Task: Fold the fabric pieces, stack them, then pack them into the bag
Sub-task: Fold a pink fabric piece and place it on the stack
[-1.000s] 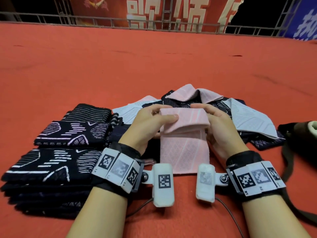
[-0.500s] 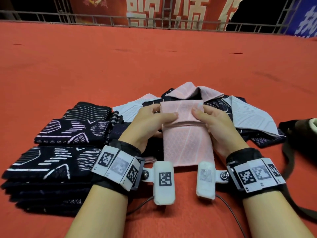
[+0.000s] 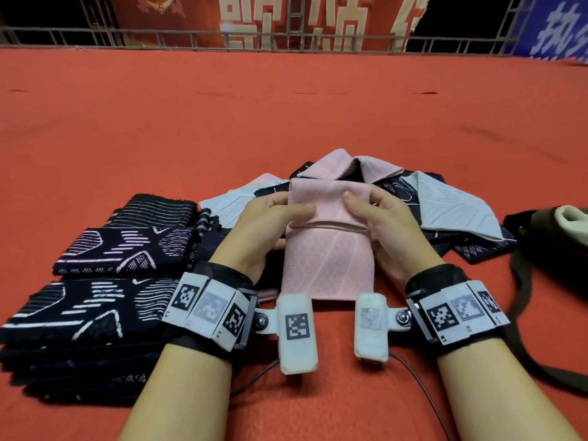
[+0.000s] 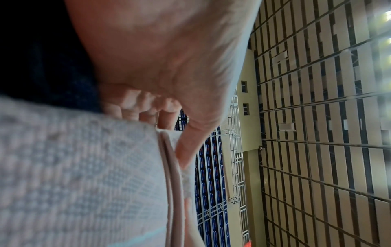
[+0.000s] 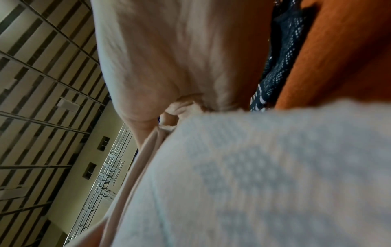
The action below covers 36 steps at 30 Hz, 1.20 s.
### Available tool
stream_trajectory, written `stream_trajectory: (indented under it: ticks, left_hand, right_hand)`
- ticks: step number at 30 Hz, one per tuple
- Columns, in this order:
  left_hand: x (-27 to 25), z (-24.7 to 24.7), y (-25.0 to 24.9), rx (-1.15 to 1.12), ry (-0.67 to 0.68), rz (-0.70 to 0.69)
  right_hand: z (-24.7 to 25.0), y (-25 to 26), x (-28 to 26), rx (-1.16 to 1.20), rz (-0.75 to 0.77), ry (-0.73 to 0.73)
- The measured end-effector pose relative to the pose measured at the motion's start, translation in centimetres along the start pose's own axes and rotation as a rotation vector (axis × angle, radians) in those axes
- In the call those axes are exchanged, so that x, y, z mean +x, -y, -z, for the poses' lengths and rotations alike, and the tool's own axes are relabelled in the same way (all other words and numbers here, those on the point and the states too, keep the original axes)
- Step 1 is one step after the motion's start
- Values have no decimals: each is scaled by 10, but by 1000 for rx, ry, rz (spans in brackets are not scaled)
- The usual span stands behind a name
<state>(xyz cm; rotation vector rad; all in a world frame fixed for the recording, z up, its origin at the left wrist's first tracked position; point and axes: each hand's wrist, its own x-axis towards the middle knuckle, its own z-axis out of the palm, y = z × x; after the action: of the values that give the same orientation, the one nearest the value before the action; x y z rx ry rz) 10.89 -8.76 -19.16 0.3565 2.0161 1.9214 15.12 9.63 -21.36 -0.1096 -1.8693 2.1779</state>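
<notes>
A pink patterned fabric piece [image 3: 327, 259] hangs between both hands, its top flap folded over toward me. My left hand [image 3: 270, 224] pinches the fold's left side with thumb on top. My right hand [image 3: 378, 221] pinches the right side the same way. The left wrist view shows the pink fabric [image 4: 84, 175] close up with the thumb [image 4: 188, 147] on its doubled edge. The right wrist view shows the same pink fabric [image 5: 264, 175] filling the frame. Folded dark patterned pieces [image 3: 86, 310] are stacked at left. A dark bag [image 3: 553, 237] lies at right.
Behind the hands lies a loose pile of unfolded pieces: pink [image 3: 343, 167], light grey [image 3: 451, 208] and dark ones. A second dark folded stack [image 3: 133, 246] sits farther back on the left. The bag's strap [image 3: 521, 319] trails over the red carpet [image 3: 286, 116]. A metal railing runs along the far edge.
The hands have brought the folded top flap down flatter against the lower part of the pink piece and shifted slightly away from me, thumbs now pressing on the fold.
</notes>
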Motion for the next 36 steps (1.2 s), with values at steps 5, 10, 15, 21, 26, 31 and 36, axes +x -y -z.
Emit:
stream_trajectory:
  ticks: [5,10,15,21,26,31,36]
  left_hand:
    - [1,1,3,98,50,9]
    - [0,-4,1,49,-1,-7]
    - [2,-5,5,27,-64,-68]
    - [3,-2,4,-141,-119,-84]
    - [2,-1,3,-74,-30,-67]
    - [3,0,4,-146,-99,-110]
    - [1,3,-1,-306,-70,-54]
  right_hand:
    - [0,0,2,5,-19,-60]
    - [-1,-1,2,-40,11,-66]
    - [-4,-2,3,-93,-34,-15]
    - [1,-3,-1,-81,-86,176]
    - [2,-3,1,15,22,75]
    - [1,0,0,-13,-24,138]
    - [-3,-1,2,49,57,21]
